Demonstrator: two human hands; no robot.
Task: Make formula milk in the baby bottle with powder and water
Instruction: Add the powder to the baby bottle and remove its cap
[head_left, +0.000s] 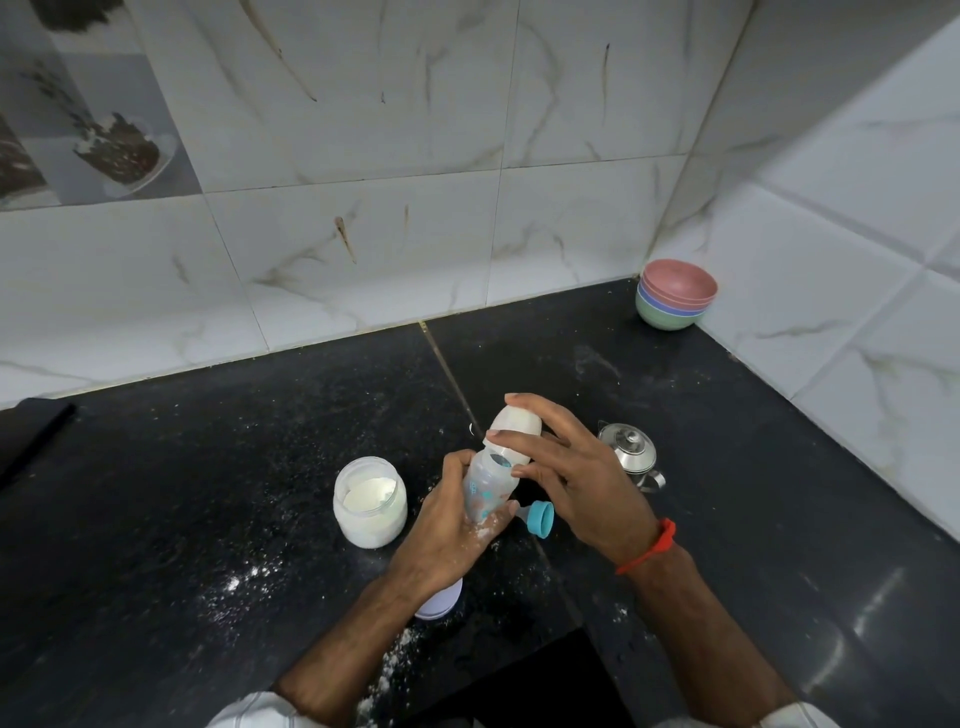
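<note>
My left hand (457, 525) grips the clear baby bottle (488, 486) by its lower body and holds it tilted above the black counter. My right hand (566, 475) has its fingers curled round the bottle's white cap (514, 428) at the top. White powder clings to my left fingers. An open glass jar of white powder (370, 501) stands just left of my left hand. A blue scoop (540, 518) lies on the counter under the bottle. A small steel kettle (631, 454) with a lid stands to the right, behind my right hand.
Spilled powder (244, 579) dots the black counter (208, 467) in front of the jar. A white lid (441, 603) lies partly hidden under my left forearm. Stacked coloured bowls (675, 293) sit in the back right corner. Tiled walls close the back and the right side.
</note>
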